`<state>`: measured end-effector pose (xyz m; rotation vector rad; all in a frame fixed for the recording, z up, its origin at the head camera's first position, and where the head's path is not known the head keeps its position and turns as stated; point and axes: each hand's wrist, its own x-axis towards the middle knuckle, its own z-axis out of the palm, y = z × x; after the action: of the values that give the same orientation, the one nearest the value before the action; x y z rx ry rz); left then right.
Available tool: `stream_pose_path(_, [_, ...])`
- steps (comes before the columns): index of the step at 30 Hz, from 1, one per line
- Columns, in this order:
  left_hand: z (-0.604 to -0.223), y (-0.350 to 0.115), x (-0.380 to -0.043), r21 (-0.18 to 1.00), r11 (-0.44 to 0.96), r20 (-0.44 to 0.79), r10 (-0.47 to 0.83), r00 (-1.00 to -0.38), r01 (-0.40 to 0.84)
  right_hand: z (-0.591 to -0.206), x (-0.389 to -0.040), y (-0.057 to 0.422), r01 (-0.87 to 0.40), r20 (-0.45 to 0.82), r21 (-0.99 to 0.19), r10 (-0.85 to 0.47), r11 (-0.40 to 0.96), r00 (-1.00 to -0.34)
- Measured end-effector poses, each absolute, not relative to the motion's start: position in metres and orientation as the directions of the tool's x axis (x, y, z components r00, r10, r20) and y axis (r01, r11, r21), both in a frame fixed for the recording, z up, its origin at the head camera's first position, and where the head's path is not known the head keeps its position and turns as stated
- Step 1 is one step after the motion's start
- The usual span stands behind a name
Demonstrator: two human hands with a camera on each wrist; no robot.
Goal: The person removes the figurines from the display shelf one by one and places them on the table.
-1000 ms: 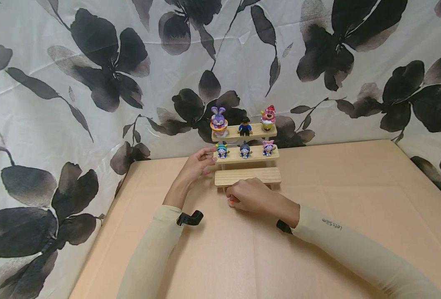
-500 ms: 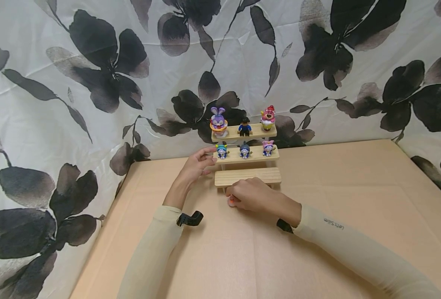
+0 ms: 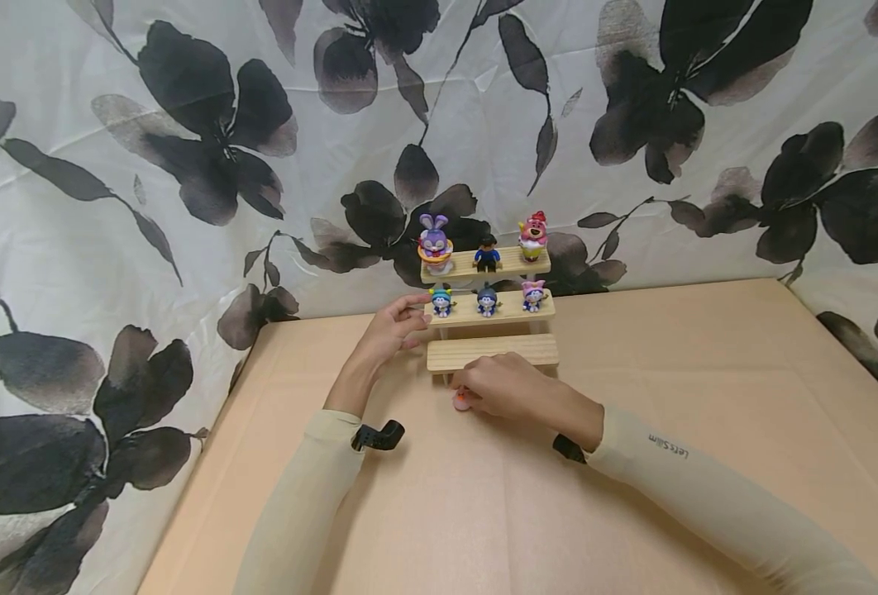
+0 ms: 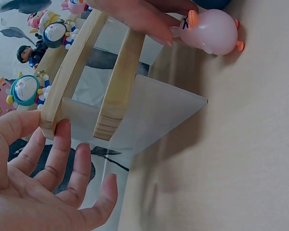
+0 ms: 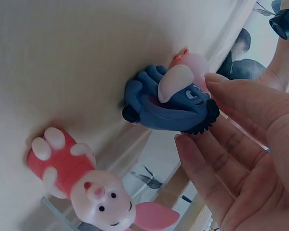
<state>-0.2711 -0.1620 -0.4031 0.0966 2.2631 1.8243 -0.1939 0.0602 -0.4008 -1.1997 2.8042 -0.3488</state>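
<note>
Before the lowest board (image 3: 469,351) of the three-tiered wooden shelf, low over or on the surface (image 3: 409,529), is the blue Eeyore figure (image 5: 159,103), its long axis rising from hindquarters near the surface to the black-maned head, its pale muzzle pointing out, away from the shelf. The right hand (image 3: 509,388) holds it narrowly by the head, thumb on one side and fingers on the other; whether Eeyore's underside touches the surface I cannot tell. Just beside it, the pink bird figure (image 4: 216,33) stands upright on orange feet, orange beak turned outward; whether the hand touches it too is unclear. On Eeyore's other side the Piglet figure (image 5: 86,168) stands head up, facing outward. The left hand (image 4: 48,187) lightly pinches the near end of the middle board (image 4: 73,70), a digit on each face, the lower fingers loose and spread. The only legible writing is dark lettering on the right sleeve (image 3: 699,479), which appears to read "LetsSlim".
</note>
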Motion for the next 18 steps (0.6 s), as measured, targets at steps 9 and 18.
stream_pose_path(9, [-0.403,-0.161,-0.270,0.972,0.217,-0.132,0.200,-0.971,-0.088,-0.396,-0.194,0.065,-0.684,-0.007,-0.251,-0.708,0.685,-0.706])
stream_pose_path(18, [-0.402,-0.162,-0.270,0.972,0.217,-0.135,0.197,-0.971,-0.091,-0.390,-0.194,0.076,-0.689,0.045,-0.250,-0.702,0.681,-0.711])
